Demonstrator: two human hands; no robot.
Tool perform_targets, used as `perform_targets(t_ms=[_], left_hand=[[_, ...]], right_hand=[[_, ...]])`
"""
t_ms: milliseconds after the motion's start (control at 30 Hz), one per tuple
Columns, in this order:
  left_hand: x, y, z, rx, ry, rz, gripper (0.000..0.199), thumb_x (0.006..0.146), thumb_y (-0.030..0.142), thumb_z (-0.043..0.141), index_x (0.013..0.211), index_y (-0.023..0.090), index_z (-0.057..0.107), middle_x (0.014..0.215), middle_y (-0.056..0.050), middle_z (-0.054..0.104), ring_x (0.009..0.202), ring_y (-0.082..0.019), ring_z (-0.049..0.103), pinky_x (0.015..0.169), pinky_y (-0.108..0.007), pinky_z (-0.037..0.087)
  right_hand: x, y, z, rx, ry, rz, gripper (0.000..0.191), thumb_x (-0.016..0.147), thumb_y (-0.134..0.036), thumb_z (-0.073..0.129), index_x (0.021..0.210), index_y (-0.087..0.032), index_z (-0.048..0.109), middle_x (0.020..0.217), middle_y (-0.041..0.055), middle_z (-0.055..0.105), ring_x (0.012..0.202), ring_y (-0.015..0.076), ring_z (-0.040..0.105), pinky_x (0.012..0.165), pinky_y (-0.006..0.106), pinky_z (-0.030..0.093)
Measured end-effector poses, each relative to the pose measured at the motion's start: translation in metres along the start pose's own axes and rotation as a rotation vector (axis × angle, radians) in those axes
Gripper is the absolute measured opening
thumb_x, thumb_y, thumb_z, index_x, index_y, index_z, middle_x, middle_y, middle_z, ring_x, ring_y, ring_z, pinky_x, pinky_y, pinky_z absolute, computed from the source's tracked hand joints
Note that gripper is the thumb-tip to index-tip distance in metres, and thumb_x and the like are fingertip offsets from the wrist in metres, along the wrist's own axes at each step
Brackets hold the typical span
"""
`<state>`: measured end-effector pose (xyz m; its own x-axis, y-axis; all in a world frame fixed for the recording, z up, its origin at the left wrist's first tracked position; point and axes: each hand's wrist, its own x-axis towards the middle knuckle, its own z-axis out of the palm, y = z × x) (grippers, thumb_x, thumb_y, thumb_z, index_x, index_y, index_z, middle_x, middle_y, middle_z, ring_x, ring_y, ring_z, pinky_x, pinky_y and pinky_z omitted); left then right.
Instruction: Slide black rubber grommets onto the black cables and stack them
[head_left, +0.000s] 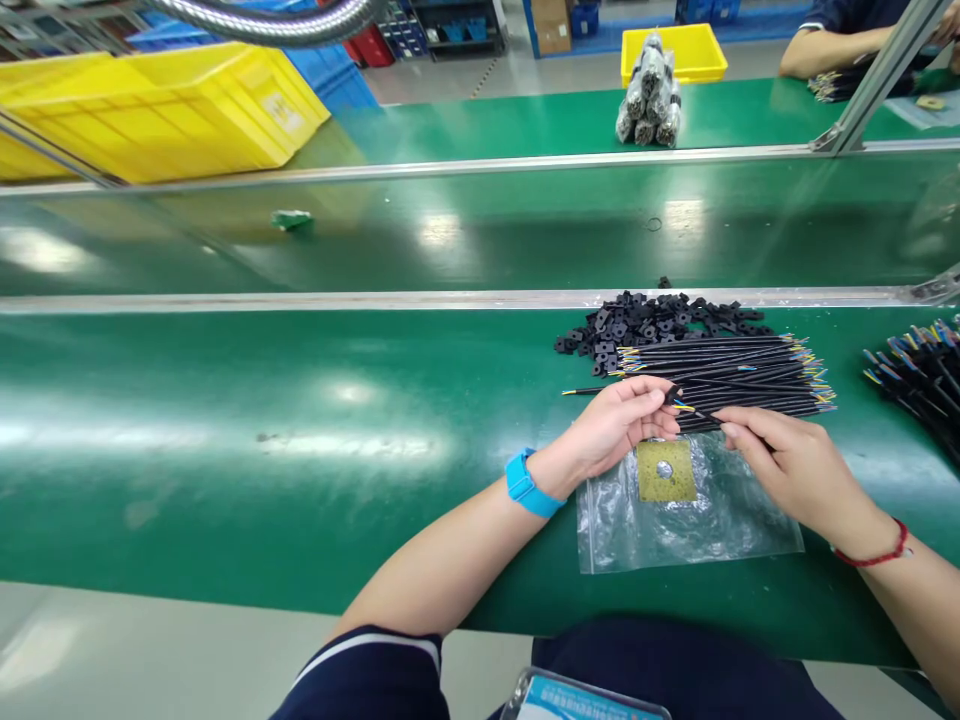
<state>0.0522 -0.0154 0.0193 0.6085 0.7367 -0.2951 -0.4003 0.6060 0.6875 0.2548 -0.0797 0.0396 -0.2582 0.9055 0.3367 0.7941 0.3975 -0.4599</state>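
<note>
My left hand (634,418) pinches a small black plastic part (673,395) between thumb and forefinger. Closed on a black cable (706,415), my right hand (776,455) holds it near its stripped end, whose yellow and blue wires point at the black part. Whether the wires touch the part, I cannot tell. Behind both hands lies a bundle of black cables (720,362) with coloured wire ends. A heap of small black plastic parts (652,322) spreads just beyond it. Under my hands is a clear zip bag (720,530) with a yellowish square piece (667,472) that has a round hole.
More black cables (926,380) lie at the right edge. A metal rail (375,301) crosses behind the work surface (225,450). Farther back are yellow bins (202,110), wrapped bundles (651,95), a yellow tray (690,50) and another person's arm (832,50).
</note>
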Motion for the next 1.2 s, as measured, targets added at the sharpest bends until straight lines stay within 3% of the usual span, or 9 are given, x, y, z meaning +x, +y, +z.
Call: perform_targets(t_ms=[200, 567, 767, 933, 1200], left_hand=[[0.0003, 0.0012, -0.0008, 0.049, -0.011, -0.015, 0.021, 0.075, 0.018, 0.069, 0.091, 0.011, 0.058, 0.074, -0.002, 0.066, 0.058, -0.009, 0.063, 0.063, -0.025, 0.050], [-0.0017, 0.0024, 0.0016, 0.154, -0.028, -0.057, 0.023, 0.073, 0.022, 0.070, 0.088, 0.012, 0.056, 0.071, -0.001, 0.064, 0.057, -0.009, 0.062, 0.060, -0.024, 0.049], [-0.0031, 0.0018, 0.0026, 0.143, -0.023, -0.083, 0.025, 0.073, 0.023, 0.070, 0.086, 0.013, 0.052, 0.070, -0.001, 0.065, 0.056, -0.010, 0.063, 0.059, -0.024, 0.050], [-0.0035, 0.0016, 0.0018, 0.073, -0.050, -0.117, 0.025, 0.072, 0.022, 0.070, 0.084, 0.014, 0.050, 0.070, -0.001, 0.066, 0.055, -0.010, 0.063, 0.058, -0.024, 0.052], [-0.0035, 0.0011, 0.0037, 0.097, -0.035, -0.088, 0.025, 0.071, 0.024, 0.070, 0.083, 0.014, 0.050, 0.070, -0.001, 0.066, 0.053, -0.010, 0.063, 0.056, -0.023, 0.052]], right_hand=[[-0.0010, 0.0015, 0.0011, 0.094, -0.023, 0.184, 0.022, 0.090, -0.029, 0.047, 0.096, -0.019, 0.066, 0.071, -0.0004, 0.069, 0.063, 0.0131, 0.065, 0.064, 0.025, 0.052], [-0.0001, 0.0002, 0.0012, 0.092, 0.051, 0.201, 0.021, 0.091, -0.028, 0.046, 0.094, -0.020, 0.065, 0.070, 0.0002, 0.069, 0.061, 0.0141, 0.064, 0.062, 0.027, 0.052], [-0.0027, -0.0015, 0.0036, -0.057, 0.103, 0.034, 0.022, 0.092, -0.022, 0.043, 0.100, -0.018, 0.064, 0.086, 0.0038, 0.070, 0.074, 0.0149, 0.066, 0.071, 0.027, 0.051], [-0.0032, -0.0045, 0.0016, -0.306, 0.085, -0.162, 0.021, 0.091, -0.018, 0.047, 0.102, -0.017, 0.065, 0.082, 0.0019, 0.069, 0.067, 0.0130, 0.062, 0.063, 0.026, 0.045], [-0.0067, -0.0014, 0.0028, -0.322, 0.065, -0.083, 0.022, 0.092, -0.022, 0.045, 0.103, -0.018, 0.065, 0.085, 0.0023, 0.069, 0.068, 0.0127, 0.062, 0.064, 0.026, 0.046]])
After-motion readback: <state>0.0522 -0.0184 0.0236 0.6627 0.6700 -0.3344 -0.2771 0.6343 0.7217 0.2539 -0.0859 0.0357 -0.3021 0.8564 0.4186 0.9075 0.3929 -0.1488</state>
